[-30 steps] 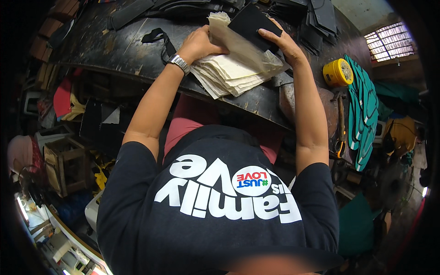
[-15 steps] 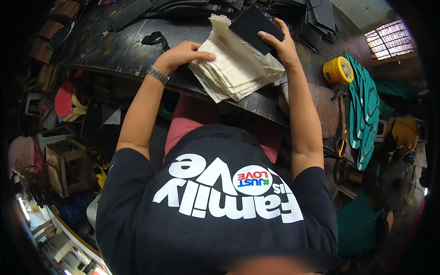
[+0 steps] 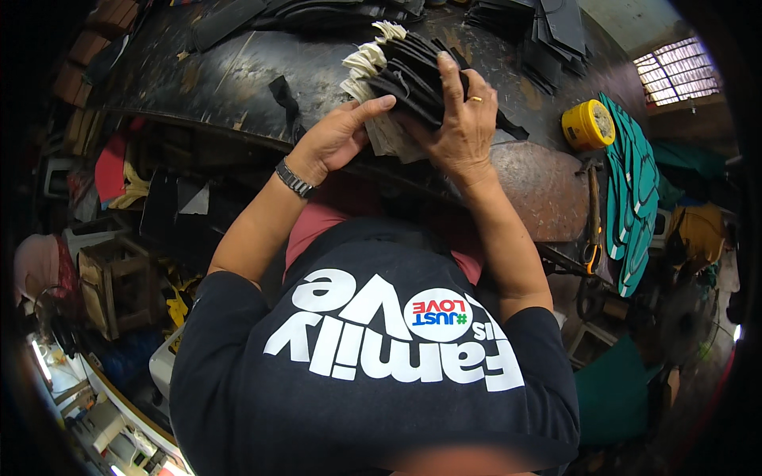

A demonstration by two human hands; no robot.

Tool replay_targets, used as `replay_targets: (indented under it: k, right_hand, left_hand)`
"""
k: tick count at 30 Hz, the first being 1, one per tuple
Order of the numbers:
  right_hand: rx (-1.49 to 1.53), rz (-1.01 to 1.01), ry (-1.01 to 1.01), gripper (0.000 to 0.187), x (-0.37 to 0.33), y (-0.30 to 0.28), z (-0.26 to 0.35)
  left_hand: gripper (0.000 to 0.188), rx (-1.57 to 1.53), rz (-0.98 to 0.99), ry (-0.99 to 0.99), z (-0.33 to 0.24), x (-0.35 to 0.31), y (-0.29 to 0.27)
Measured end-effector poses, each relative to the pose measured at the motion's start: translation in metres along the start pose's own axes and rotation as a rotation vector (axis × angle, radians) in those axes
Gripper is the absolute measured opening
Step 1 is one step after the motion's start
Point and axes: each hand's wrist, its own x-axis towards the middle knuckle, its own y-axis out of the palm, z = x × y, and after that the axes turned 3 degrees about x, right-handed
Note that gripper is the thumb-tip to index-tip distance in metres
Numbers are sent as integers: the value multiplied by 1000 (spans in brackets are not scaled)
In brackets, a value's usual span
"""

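Note:
A thick stack of black flat pieces (image 3: 413, 87) is tilted up near the table's front edge, its layers fanned apart at the top. Crumpled cream cloth (image 3: 365, 60) sticks out along its left side. My right hand (image 3: 464, 119) grips the stack from the right, fingers over the layers and the thumb mostly hidden. At the lower left, my left hand (image 3: 337, 139) holds the stack's edge, thumb pressed along it and fingers curled beneath. A loose black strip (image 3: 284, 103) lies on the table left of that hand.
Piles of black cut pieces (image 3: 548, 36) lie at the back of the dark table (image 3: 214, 79). On the right are a yellow bucket (image 3: 586, 125), green cut pieces (image 3: 631, 194), an orange-handled tool (image 3: 592, 250) and a brown worn slab (image 3: 544, 190). A wooden stool (image 3: 119, 285) stands lower left.
The stack has turned from lying with its cream sheets facing up to showing its black layered edges. My right hand has come down over it; my left hand has moved right and slightly nearer me.

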Motion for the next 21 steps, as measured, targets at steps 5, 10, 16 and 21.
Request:
replay_targets:
  k: [5, 10, 16, 21]
  right_hand:
    - [60, 152, -60, 105, -13, -20, 28]
    - [431, 42, -9, 104, -24, -25, 29]
    - [690, 81, 132, 108, -25, -24, 32]
    - [497, 130, -58, 98, -22, -15, 59]
  left_hand:
    - [38, -3, -145, 116, 3, 8, 17]
    - [44, 224, -151, 107, -9, 8, 6]
    - [55, 164, -30, 20, -29, 3, -18]
    - [60, -79, 131, 102, -32, 7, -22]
